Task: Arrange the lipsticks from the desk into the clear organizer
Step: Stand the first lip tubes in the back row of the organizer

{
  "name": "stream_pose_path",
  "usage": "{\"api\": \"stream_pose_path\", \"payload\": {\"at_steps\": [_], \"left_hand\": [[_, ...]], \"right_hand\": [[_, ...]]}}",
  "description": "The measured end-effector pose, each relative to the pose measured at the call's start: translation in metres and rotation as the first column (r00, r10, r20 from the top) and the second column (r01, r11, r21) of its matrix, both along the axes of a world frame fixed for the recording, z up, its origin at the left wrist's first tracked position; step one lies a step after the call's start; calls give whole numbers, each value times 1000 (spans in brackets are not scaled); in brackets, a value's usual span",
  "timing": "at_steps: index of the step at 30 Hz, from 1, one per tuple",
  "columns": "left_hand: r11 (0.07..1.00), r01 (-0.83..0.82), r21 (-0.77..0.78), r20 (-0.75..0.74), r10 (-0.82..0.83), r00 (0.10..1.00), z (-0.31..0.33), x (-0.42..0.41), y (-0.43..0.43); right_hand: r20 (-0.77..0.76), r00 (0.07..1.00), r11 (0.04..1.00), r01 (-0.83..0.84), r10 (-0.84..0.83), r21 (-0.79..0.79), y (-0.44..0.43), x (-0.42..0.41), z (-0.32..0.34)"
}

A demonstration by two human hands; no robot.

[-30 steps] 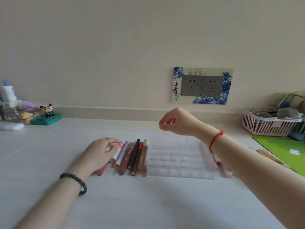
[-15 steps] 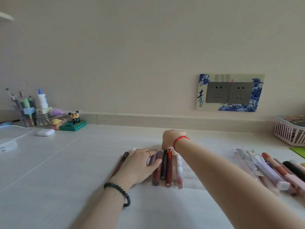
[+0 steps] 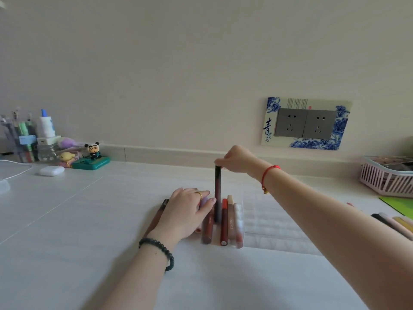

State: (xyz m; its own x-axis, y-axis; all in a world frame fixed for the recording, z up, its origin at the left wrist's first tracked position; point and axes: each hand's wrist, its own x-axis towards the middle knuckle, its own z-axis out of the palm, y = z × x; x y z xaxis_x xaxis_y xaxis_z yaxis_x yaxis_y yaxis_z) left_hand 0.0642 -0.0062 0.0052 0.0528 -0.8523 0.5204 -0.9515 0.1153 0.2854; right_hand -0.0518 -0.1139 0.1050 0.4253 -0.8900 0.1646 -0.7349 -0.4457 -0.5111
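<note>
Several lipsticks [image 3: 224, 222] lie side by side on the white desk, just left of the clear organizer [image 3: 270, 222], whose grid is faint. My right hand [image 3: 237, 161] pinches the top of a dark lipstick [image 3: 217, 193] and holds it upright, its lower end among the row. My left hand [image 3: 187, 211] rests flat on the left part of the row, fingers straight, covering some tubes. One brown tube [image 3: 157, 217] sticks out to the left of that hand. More lipsticks [image 3: 395, 222] lie at the right edge.
A pink basket [image 3: 384, 177] and a green mat [image 3: 400, 203] sit at the far right. A pen holder [image 3: 21, 139], bottle, panda figure [image 3: 92, 153] and white earbud case [image 3: 51, 170] stand at the back left. A wall socket [image 3: 305, 124] is behind.
My right hand came down onto the row, took hold of the dark lipstick's far end and stood it upright. My left hand stayed on the row. The view shifted left.
</note>
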Motion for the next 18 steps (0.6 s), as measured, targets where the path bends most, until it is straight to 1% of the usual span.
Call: {"api": "stream_pose_path", "payload": {"at_steps": [2,4,7,9,12,14,16,18], "left_hand": [[999,22,-45,-130,-28,991,1,-7,1],[997,41,-64,-263,-56,963,2,-15,1],[992,61,-115,-397,-102,912,4,-29,0],[981,80,-178,-477,-157,865,8,-39,0],[969,110,-219,-554,-217,804,16,-51,-3],[965,131,-228,-581,-243,777,22,-58,-7],[961,149,-232,-592,-261,762,28,-63,-14],[960,158,-230,-604,-268,751,32,-67,-22]], "right_hand": [[100,993,997,-54,59,-53,7,-13,9],[170,977,985,-107,130,-138,15,-26,18],[238,946,958,-163,219,-235,26,-43,27],[284,925,951,-184,252,-247,34,-52,31],[376,877,949,-227,297,-220,40,-67,33],[379,870,946,-255,316,-201,43,-76,33],[389,869,949,-246,306,-196,41,-82,32],[433,854,954,-219,289,-205,38,-87,31]]}}
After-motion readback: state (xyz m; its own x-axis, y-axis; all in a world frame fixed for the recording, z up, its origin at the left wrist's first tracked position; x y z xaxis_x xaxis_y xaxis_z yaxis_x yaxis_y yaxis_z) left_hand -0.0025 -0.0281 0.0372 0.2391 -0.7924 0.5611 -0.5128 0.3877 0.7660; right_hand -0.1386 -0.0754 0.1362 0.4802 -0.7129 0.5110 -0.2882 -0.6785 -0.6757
